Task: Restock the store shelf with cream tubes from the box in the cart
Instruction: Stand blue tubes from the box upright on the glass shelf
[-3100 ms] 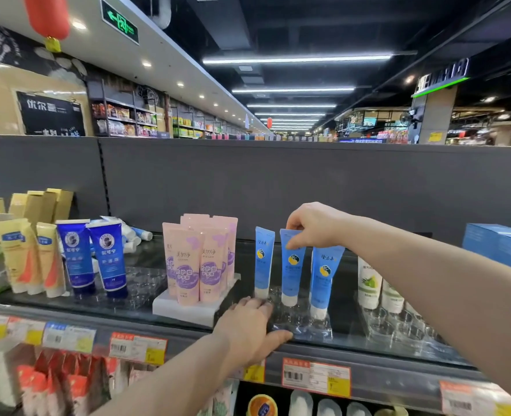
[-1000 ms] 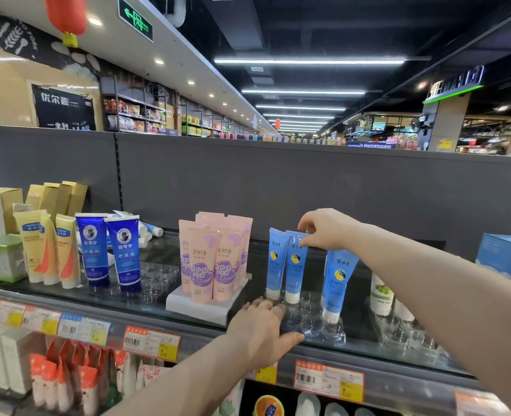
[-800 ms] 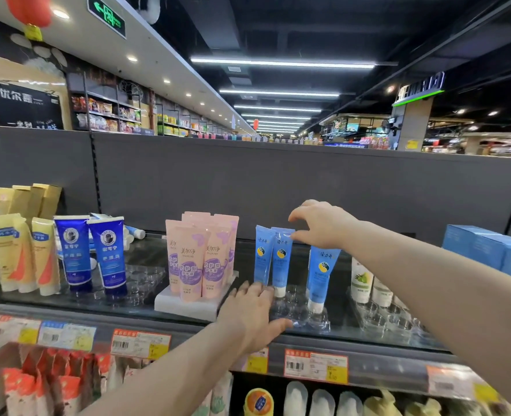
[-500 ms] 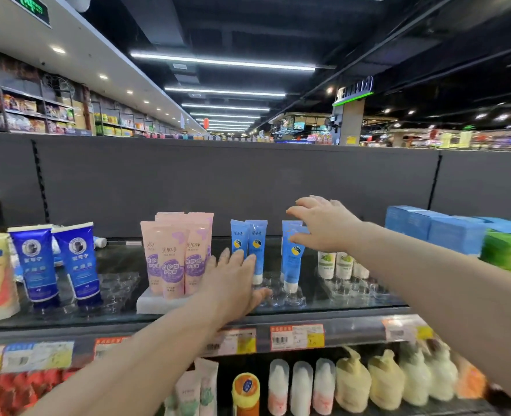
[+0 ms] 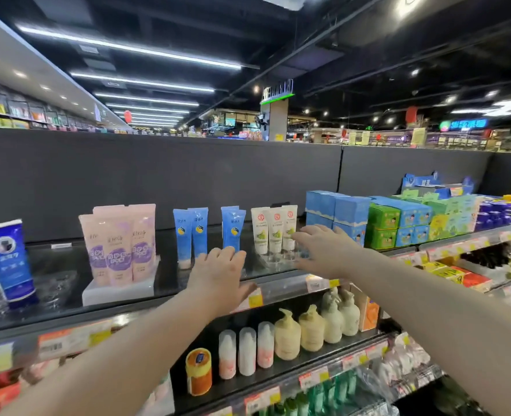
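Several light blue cream tubes point(image 5: 198, 232) stand cap-down on the glass top shelf point(image 5: 56, 265), two on the left and more at right point(image 5: 232, 228). My left hand point(image 5: 219, 276) hovers flat in front of them with fingers spread, holding nothing. My right hand point(image 5: 323, 246) is open and empty too, in front of the white tubes point(image 5: 273, 232) to the right of the blue ones. The cart and its box are out of view.
Pink tubes point(image 5: 119, 244) stand on a white stand to the left, a dark blue tube point(image 5: 6, 259) further left. Blue boxes point(image 5: 344, 214) and green boxes point(image 5: 383, 223) fill the shelf's right part. Pump bottles point(image 5: 311, 328) line the lower shelf.
My right hand has let go of the blue tube, which stands on the shelf, and has moved right and down. The view has swung to the right. My left hand has lifted off the shelf edge.
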Available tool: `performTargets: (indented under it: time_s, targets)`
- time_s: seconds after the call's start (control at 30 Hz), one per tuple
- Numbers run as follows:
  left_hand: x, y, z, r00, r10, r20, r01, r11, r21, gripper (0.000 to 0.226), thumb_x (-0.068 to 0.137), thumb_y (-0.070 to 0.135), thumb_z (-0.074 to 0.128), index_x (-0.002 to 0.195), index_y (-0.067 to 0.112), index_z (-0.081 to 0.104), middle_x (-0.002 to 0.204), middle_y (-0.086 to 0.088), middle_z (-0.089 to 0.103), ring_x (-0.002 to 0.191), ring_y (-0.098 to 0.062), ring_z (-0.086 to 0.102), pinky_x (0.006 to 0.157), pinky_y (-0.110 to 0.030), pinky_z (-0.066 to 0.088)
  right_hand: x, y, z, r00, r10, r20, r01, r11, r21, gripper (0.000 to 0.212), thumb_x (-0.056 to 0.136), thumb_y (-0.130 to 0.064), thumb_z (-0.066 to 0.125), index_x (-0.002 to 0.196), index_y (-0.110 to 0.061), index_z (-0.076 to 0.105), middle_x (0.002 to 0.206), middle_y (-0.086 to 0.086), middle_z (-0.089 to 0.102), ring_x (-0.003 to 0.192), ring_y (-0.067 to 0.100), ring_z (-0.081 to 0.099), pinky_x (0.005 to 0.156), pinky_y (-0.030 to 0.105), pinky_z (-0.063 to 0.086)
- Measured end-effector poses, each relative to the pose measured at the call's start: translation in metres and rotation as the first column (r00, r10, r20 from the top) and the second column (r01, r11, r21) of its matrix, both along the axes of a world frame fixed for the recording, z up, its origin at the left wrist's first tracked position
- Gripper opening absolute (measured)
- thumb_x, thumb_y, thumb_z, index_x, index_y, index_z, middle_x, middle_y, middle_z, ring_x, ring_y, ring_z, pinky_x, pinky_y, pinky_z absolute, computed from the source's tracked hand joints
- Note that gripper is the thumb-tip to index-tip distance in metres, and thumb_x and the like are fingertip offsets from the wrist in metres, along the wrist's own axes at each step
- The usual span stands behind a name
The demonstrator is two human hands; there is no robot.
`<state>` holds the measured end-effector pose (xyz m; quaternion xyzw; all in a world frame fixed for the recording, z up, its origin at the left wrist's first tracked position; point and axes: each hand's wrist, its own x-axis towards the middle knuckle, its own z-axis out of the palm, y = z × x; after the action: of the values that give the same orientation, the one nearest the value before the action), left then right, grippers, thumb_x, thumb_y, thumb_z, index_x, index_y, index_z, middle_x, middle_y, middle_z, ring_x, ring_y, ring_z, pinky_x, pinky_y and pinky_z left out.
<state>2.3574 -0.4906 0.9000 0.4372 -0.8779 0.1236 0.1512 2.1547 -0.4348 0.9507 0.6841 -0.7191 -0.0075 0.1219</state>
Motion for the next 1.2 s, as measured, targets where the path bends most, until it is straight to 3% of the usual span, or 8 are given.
performTargets:
  time_s: [0.23, 0.43, 0.57, 0.87, 1.2]
  targets:
    - [-0.057, 0.057, 0.001, 0.997, -0.080, 0.011, 0.079, 0.996, 0.045, 0.066, 0.088, 0.058, 0.043, 0.141, 0.019, 0.030, 0.141, -0.001, 0.039, 0.129, -0.022, 0.036, 0.107, -0.041, 0.030, -0.046, 0.086, -0.012, 0.997, -0.075, 0.003, 0.075, 0.997, 0.029, 0.064, 0.093, -0.051, 0.045, 0.148, -0.029, 0.022, 0.154, 0.000, 0.023, 0.142, 0.023, 0.022, 0.114, 0.050, 0.020]
    - [-0.156, 0.143, -0.022, 0.973, -0.221, 0.067, 0.207, 0.963, 0.172, 0.064, 0.089, 0.058, 0.042, 0.139, 0.020, 0.031, 0.142, -0.003, 0.038, 0.132, -0.026, 0.033, 0.109, -0.042, 0.028, -0.128, 0.214, -0.028, 0.962, -0.272, 0.011, 0.270, 0.959, 0.085, 0.065, 0.091, -0.052, 0.046, 0.147, -0.029, 0.023, 0.153, 0.002, 0.026, 0.141, 0.025, 0.025, 0.112, 0.049, 0.024]
    - [-0.227, 0.216, -0.035, 0.932, -0.348, 0.102, 0.321, 0.922, 0.216, 0.068, 0.091, 0.059, 0.036, 0.143, 0.018, 0.026, 0.147, -0.006, 0.032, 0.137, -0.030, 0.026, 0.113, -0.050, 0.020, -0.181, 0.308, -0.040, 0.911, -0.412, -0.017, 0.412, 0.905, 0.109, 0.066, 0.090, -0.056, 0.044, 0.147, -0.028, 0.024, 0.152, 0.004, 0.029, 0.139, 0.027, 0.029, 0.109, 0.050, 0.029]
    - [-0.355, 0.355, -0.060, 0.751, -0.646, 0.140, 0.597, 0.754, 0.274, 0.070, 0.088, 0.063, 0.040, 0.142, 0.019, 0.031, 0.145, -0.004, 0.036, 0.134, -0.027, 0.032, 0.110, -0.046, 0.025, -0.257, 0.485, -0.071, 0.717, -0.695, 0.049, 0.680, 0.713, 0.172, 0.063, 0.090, -0.049, 0.050, 0.145, -0.030, 0.027, 0.150, -0.001, 0.032, 0.140, 0.021, 0.026, 0.112, 0.047, 0.024]
    - [-0.498, 0.425, -0.094, 0.559, -0.817, 0.141, 0.747, 0.570, 0.343, 0.064, 0.088, 0.063, 0.040, 0.135, 0.019, 0.038, 0.139, -0.005, 0.041, 0.131, -0.024, 0.036, 0.106, -0.043, 0.031, -0.344, 0.578, -0.104, 0.491, -0.868, 0.065, 0.825, 0.488, 0.285, 0.064, 0.093, -0.047, 0.046, 0.148, -0.026, 0.021, 0.150, 0.004, 0.029, 0.140, 0.025, 0.025, 0.115, 0.047, 0.021]
